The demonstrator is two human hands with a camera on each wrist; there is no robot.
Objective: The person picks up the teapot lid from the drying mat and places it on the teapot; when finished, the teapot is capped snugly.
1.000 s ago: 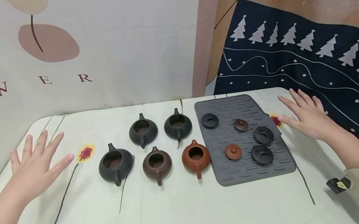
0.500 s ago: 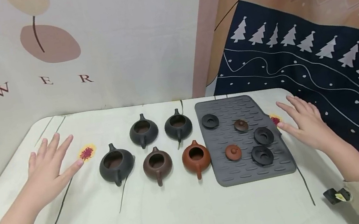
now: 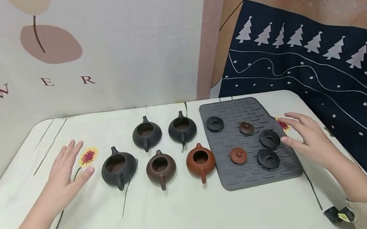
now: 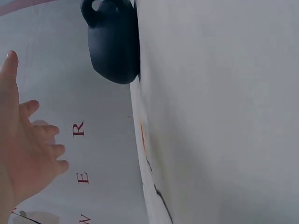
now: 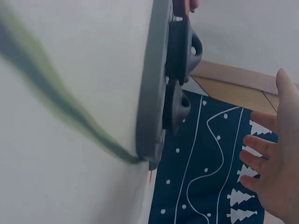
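My left hand (image 3: 64, 179) hovers over the cloth, fingers spread and holding nothing, left of a large black teapot (image 3: 118, 170); that pot also shows in the left wrist view. To the right of it stand a brown teapot (image 3: 161, 169) and an orange-red teapot (image 3: 201, 163), with two black teapots (image 3: 147, 134) behind them. All are lidless. On a grey mat (image 3: 231, 179) lie a red lid (image 3: 238, 155), a brown lid (image 3: 246, 128) and several black lids (image 3: 269, 139). Empty and relaxed, my right hand (image 3: 309, 140) is beside the mat's right edge, its thumb near the black lids.
A white tablecloth (image 3: 173, 225) with printed flowers covers the table. Behind it hangs a pale curtain (image 3: 136, 49), and a dark blue printed cloth (image 3: 306, 65) with white trees drops along the right side.
Both hands have moved inward and slightly down in the head view, the left toward the large black teapot, the right toward the mat. Teapots and lids have stayed put.
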